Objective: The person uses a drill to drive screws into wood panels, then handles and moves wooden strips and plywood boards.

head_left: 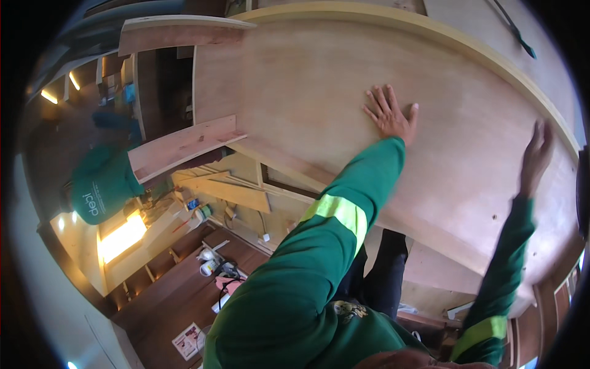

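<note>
A large plywood panel point(307, 74) with a raised wooden border point(393, 12) stretches out in front of me. My left hand point(393, 117) rests on its bare face, palm down with the fingers spread. Over the panel's right end is my right hand point(537, 157), seen edge-on and slightly blurred. Its fingers look stretched out and nothing shows in it; whether it touches the wood I cannot tell. Two narrow boards, an upper one point(175, 38) and a lower one point(184, 146), jut from the panel's left end.
A person in a green top point(104, 184) works at the left. Below lie loose wood offcuts point(230, 192), a white and dark power tool point(212, 265) with a cord, and a printed sheet point(187, 340) on a brown surface. A dark strap-like item point(519, 37) lies upper right.
</note>
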`<state>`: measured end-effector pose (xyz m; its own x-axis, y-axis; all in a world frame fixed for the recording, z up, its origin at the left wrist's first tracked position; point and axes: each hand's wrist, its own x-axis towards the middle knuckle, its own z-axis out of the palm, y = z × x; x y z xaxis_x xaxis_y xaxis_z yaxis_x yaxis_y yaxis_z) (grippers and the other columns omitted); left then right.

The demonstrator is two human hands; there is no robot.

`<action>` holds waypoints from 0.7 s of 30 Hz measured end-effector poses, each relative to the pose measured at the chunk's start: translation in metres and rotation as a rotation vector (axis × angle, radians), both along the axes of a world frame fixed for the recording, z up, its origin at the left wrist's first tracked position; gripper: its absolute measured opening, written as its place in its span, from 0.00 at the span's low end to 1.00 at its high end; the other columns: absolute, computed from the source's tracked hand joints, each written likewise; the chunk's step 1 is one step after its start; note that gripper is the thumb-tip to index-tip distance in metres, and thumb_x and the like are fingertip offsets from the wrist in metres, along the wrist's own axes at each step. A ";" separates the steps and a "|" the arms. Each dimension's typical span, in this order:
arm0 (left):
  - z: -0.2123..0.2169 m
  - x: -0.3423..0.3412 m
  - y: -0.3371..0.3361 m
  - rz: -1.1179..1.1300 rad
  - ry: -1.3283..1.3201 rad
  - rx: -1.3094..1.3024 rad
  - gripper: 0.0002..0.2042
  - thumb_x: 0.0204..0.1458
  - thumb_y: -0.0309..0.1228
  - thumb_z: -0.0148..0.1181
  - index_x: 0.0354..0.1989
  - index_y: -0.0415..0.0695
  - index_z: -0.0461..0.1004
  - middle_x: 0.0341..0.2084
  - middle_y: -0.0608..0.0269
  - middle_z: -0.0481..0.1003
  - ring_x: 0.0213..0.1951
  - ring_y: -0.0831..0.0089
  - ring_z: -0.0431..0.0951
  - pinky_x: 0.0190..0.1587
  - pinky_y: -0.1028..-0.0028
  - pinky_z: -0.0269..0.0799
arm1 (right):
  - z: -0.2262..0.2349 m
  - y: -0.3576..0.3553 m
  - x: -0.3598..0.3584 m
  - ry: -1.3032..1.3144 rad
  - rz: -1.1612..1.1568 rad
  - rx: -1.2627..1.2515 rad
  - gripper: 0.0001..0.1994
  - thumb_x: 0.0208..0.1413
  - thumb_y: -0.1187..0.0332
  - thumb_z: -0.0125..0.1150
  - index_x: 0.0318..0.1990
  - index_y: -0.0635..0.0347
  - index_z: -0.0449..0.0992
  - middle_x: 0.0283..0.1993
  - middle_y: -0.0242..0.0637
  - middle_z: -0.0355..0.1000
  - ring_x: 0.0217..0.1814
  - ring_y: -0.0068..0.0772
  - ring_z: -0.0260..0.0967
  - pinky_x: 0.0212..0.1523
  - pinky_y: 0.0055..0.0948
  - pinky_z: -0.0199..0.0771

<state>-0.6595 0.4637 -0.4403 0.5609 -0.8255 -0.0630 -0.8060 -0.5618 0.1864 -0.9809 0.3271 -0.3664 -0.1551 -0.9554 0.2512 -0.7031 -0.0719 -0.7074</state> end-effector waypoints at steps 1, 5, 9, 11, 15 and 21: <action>-0.001 -0.004 -0.003 0.002 0.009 0.004 0.45 0.56 0.60 0.47 0.74 0.40 0.46 0.74 0.42 0.41 0.75 0.43 0.32 0.71 0.40 0.24 | 0.020 0.066 -0.001 -0.056 -0.042 0.120 0.22 0.68 0.58 0.53 0.62 0.65 0.69 0.62 0.49 0.69 0.64 0.40 0.66 0.66 0.35 0.63; -0.010 -0.018 -0.017 -0.049 0.041 0.021 0.46 0.57 0.63 0.43 0.74 0.39 0.45 0.74 0.43 0.40 0.75 0.45 0.32 0.72 0.42 0.24 | 0.060 0.358 -0.010 -0.195 -0.047 0.517 0.19 0.66 0.70 0.52 0.62 0.65 0.65 0.57 0.45 0.69 0.61 0.38 0.65 0.64 0.34 0.62; 0.013 -0.001 -0.011 -0.255 0.290 0.306 0.53 0.50 0.64 0.57 0.75 0.41 0.43 0.74 0.43 0.41 0.75 0.49 0.32 0.74 0.49 0.29 | 0.130 0.616 -0.040 -0.085 -0.248 1.042 0.22 0.64 0.65 0.56 0.62 0.66 0.63 0.54 0.54 0.64 0.53 0.49 0.68 0.54 0.42 0.70; 0.030 0.104 0.004 -0.221 1.100 0.152 0.47 0.57 0.57 0.56 0.75 0.43 0.42 0.73 0.45 0.48 0.74 0.58 0.45 0.74 0.60 0.36 | 0.118 0.755 -0.091 0.089 -0.215 1.060 0.23 0.62 0.62 0.57 0.59 0.69 0.64 0.55 0.61 0.64 0.55 0.60 0.66 0.58 0.47 0.67; 0.098 0.075 0.141 -0.047 1.294 0.044 0.39 0.63 0.49 0.53 0.74 0.42 0.43 0.70 0.52 0.56 0.71 0.61 0.55 0.71 0.61 0.49 | 0.176 0.976 -0.115 0.179 -0.669 1.353 0.26 0.58 0.61 0.58 0.57 0.74 0.63 0.56 0.66 0.63 0.60 0.67 0.62 0.63 0.52 0.63; 0.049 0.141 0.488 -1.221 0.035 0.757 0.17 0.65 0.35 0.46 0.56 0.38 0.69 0.47 0.45 0.75 0.52 0.50 0.74 0.59 0.57 0.68 | 0.108 1.064 -0.145 -0.250 -1.018 1.111 0.26 0.57 0.57 0.60 0.53 0.73 0.67 0.50 0.63 0.69 0.50 0.61 0.68 0.53 0.49 0.69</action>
<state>-0.5182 0.9518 -0.3911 -0.4717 -0.5426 -0.6950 -0.8485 0.4938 0.1904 -1.1257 1.3907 -0.2586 -0.7702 -0.1013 -0.6298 0.0177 0.9835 -0.1798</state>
